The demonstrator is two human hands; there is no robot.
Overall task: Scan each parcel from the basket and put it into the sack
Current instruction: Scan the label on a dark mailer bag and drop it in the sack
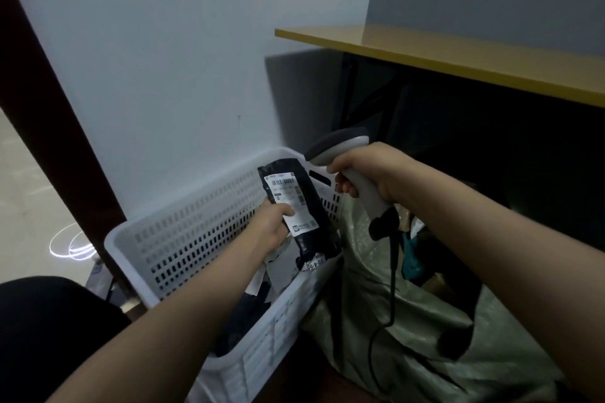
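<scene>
left hand (273, 226) grips black parcel (301, 206) over basket (137, 239) | right hand (363, 173) clenches scanner (340, 147) handle

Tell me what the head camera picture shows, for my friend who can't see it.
The left hand holds a black parcel with a white label above a white basket, while the right hand grips a grey scanner pointed toward it. A pale sack stands open beside the basket.

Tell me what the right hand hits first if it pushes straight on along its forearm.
Likely the black parcel the left hand holds up, the scanner in the right hand touching first. Depth is unclear; it might reach the basket rim instead.
</scene>
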